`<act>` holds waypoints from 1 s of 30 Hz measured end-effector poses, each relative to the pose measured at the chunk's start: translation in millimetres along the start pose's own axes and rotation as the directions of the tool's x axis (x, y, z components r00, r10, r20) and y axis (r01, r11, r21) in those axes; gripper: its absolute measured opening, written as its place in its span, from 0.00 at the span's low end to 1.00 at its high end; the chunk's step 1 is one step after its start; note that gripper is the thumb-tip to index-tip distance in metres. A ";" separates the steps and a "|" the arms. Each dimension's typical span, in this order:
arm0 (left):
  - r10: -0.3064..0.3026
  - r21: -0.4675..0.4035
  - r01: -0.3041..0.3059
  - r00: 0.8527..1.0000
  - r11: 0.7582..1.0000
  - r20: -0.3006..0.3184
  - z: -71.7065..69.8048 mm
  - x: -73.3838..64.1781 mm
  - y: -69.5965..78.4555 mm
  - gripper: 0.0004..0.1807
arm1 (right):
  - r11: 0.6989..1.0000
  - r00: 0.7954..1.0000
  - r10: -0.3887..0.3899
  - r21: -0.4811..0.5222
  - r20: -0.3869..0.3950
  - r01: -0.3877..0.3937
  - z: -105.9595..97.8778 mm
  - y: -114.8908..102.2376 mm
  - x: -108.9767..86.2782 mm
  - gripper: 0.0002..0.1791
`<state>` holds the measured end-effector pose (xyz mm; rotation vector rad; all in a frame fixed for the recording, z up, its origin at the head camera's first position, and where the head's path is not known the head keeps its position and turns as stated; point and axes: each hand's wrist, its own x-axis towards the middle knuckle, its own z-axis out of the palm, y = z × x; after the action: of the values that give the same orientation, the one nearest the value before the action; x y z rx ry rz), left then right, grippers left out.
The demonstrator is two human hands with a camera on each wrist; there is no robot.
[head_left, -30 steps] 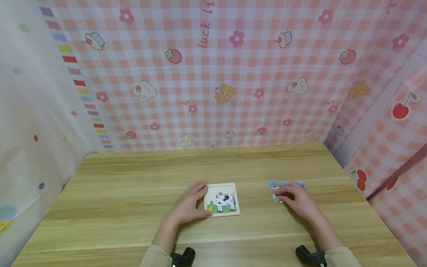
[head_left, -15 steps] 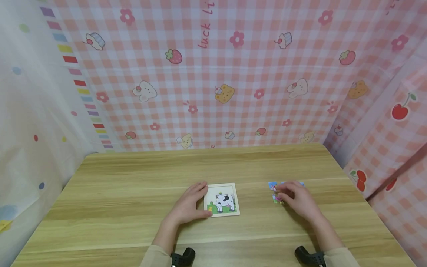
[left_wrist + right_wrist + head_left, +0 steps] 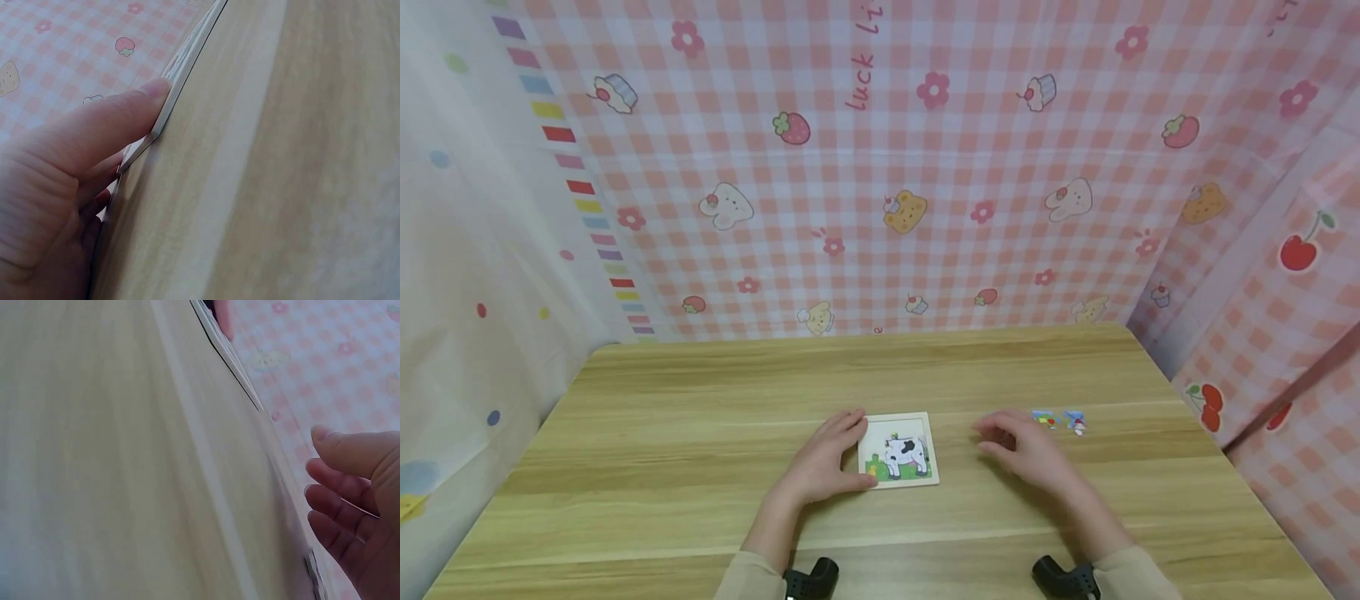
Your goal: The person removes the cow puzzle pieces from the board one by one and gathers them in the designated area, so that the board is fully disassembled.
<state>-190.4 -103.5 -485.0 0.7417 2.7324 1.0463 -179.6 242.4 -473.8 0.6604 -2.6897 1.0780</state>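
Now gripping the cow puzzle [image 3: 908, 454], likely light, stiff and best held by its rim [image 3: 934, 450], at lower centre with the left hand [image 3: 827, 458], hovering a loosely curved, seemingly empty right hand [image 3: 1026, 448] at lower right!

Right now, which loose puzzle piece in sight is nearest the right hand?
The green-and-yellow piece, just beside the right hand; the blue-and-white piece lies farther away.

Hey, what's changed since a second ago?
The right hand has moved left, nearer the cow puzzle board, revealing two loose pieces more fully; the left ones are out of sight. No piece shows in its grasp. The left hand still holds the board, unmoved.
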 end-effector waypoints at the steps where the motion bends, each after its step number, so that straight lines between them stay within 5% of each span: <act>1: 0.000 -0.001 0.000 1.000 1.000 0.001 -0.1 0.0 0.1 0.49 | 1.000 1.000 -0.005 -0.005 0.006 0.005 2.8 -1.7 1.8 0.12; 30: 0.005 0.001 -0.005 1.000 1.000 0.004 0.3 0.1 -0.8 0.50 | 0.999 0.971 -0.044 0.025 0.234 0.039 47.7 -47.2 39.9 0.18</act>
<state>-190.7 -103.8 -485.7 0.7502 2.7297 1.0430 -192.9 165.8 -466.9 0.8970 -2.8488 1.0804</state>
